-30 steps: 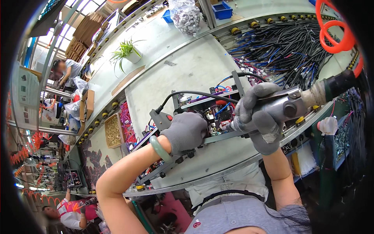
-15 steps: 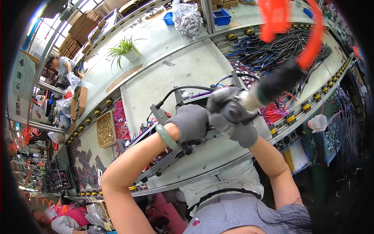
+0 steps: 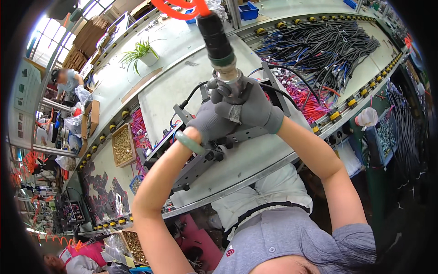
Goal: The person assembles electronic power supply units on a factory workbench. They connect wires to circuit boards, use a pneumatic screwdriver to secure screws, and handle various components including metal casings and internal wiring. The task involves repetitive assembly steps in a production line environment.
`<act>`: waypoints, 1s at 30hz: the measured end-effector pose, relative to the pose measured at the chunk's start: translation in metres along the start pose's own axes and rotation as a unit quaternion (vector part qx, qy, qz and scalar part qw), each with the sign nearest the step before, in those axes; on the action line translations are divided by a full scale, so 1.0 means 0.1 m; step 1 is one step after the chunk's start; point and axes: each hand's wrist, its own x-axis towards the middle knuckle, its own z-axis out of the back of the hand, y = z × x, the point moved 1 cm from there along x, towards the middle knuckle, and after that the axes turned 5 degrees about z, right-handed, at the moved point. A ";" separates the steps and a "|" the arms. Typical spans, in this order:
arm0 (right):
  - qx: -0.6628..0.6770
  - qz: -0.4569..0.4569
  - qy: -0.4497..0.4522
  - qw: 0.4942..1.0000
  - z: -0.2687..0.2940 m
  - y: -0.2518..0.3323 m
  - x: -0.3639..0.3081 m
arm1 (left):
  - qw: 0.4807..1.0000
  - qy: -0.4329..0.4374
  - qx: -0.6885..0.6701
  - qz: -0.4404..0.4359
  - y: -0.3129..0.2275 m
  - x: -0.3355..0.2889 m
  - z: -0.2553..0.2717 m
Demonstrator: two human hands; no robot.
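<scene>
Head view: the right hand, in a grey glove, has its fingers wrapped round a metal power tool above the black frame. Close beside it, the gloved left hand is at the frame; its fingers are hidden, so their grip cannot be told. Beneath, the frame sits on a pale board. Farther out are black cables to the right, a parts box to the left and an orange hose at the tool's far end.
</scene>
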 end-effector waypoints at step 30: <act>-0.085 -0.167 -0.188 0.964 0.25 -0.43 -2.08 | 0.327 -0.166 -0.916 0.165 -0.52 -1.32 -2.11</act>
